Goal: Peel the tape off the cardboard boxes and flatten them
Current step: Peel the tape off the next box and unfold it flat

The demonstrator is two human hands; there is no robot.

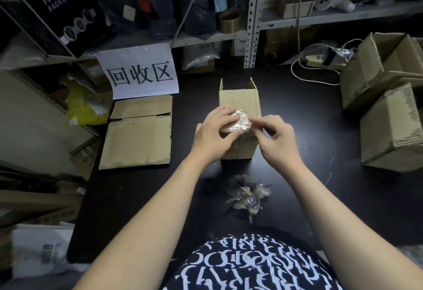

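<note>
Recycling work part done: at a black table [297,106], a person's left hand [212,134] grips the near end of a small box [239,104] sitting at the table's middle, fingers curled over its taped corner. The right hand [278,138] pinches the edge of the clear tape [240,120] there, apparently to start a peel. The box's far flaps stand open, and it is not yet flattened. To the left, below a paper sign [139,72], flattened boxes [137,138] lie in a pile. A crumpled wad of stripped tape [246,194] sits on the table near the person, which suggests earlier boxes are finished. At the right, at least two full-shaped boxes [389,129] are stacked, seemingly waiting their turn.
</note>
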